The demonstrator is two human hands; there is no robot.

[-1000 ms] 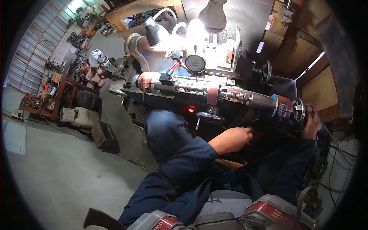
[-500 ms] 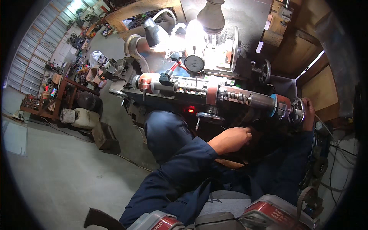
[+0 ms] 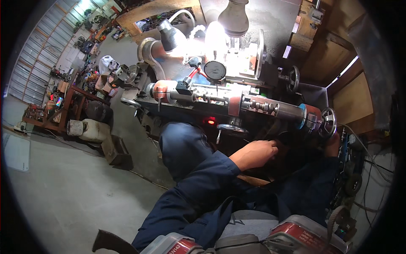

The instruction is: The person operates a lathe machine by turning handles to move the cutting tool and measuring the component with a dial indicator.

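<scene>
My left hand (image 3: 256, 153) is in front of the machine, below the small handwheel (image 3: 232, 128). Its fingers are curled together, and shadow hides anything within them. Lower right, my right hand (image 3: 333, 145) sits just under the large handwheel (image 3: 328, 122) at the machine's right end; its fingers are mostly hidden in the dark. Between two red-brown clamp blocks, the left one (image 3: 161, 91) and the right one (image 3: 312, 115), lies a metal shaft with lobes (image 3: 262, 106). A round dial gauge (image 3: 215, 70) on a red-jointed arm (image 3: 192, 76) stands over it.
A bright lamp (image 3: 215, 40) glares behind the gauge. Another handwheel (image 3: 292, 79) is at the back right. Cables (image 3: 368, 169) hang at the right. A rusty rack (image 3: 69, 108), a gas cylinder (image 3: 94, 130) and a metal box (image 3: 116, 152) stand left on the floor.
My right hand has come off the rim of the large handwheel and moved down toward me into shadow. My left hand has hardly moved.
</scene>
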